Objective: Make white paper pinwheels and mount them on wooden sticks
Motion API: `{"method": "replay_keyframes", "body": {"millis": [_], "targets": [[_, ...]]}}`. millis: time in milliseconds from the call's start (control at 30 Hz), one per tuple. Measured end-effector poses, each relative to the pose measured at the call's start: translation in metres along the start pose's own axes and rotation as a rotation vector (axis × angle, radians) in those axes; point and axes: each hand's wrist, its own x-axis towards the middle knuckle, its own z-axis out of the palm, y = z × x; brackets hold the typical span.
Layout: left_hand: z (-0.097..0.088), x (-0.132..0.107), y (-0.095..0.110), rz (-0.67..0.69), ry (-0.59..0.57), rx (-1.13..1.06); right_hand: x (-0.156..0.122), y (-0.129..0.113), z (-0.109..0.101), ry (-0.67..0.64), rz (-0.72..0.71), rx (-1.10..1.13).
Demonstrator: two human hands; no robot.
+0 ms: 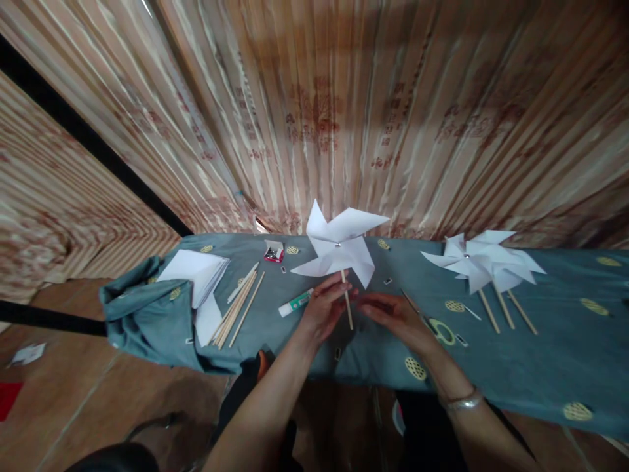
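A white paper pinwheel on a thin wooden stick stands up over the middle of the table, a shiny pin at its centre. My left hand is closed around the stick just under the paper blades. To the right of the stick, my right hand has its fingers stretched out toward it, holding nothing that I can see. A glue stick lies beside my left hand. Scissors with light green handles rest by my right wrist, partly covered by it.
Several finished pinwheels lie at the right. At the left are folded white paper and a bunch of wooden sticks. A small red box of pins sits near the back. A pleated curtain hangs behind the table.
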Motion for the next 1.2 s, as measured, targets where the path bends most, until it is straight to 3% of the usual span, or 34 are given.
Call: {"method": "replay_keyframes", "body": {"millis": [67, 200, 433, 633, 733, 933, 1200], "targets": [[0.001, 0.003, 0.000, 0.010, 0.012, -0.017, -0.002, 0.008, 0.011, -0.082, 0.020, -0.070], [0.003, 0.003, -0.003, 0.021, 0.011, -0.005, -0.002, 0.020, 0.025, -0.041, 0.023, -0.191], [-0.002, -0.002, -0.011, 0.171, 0.031, 0.271, -0.002, 0.015, 0.019, 0.038, -0.023, -0.125], [-0.006, -0.002, -0.014, 0.174, 0.088, 0.362, -0.005, 0.013, 0.020, 0.019, -0.011, -0.142], [-0.006, -0.002, -0.014, 0.188, 0.086, 0.409, -0.006, 0.005, 0.009, 0.035, -0.012, -0.140], [-0.008, -0.003, -0.018, 0.187, 0.062, 0.480, -0.006, -0.017, -0.030, 0.413, -0.133, 0.083], [-0.007, -0.001, -0.026, 0.211, 0.020, 0.580, -0.007, -0.016, -0.028, 0.394, -0.175, 0.080]]}}
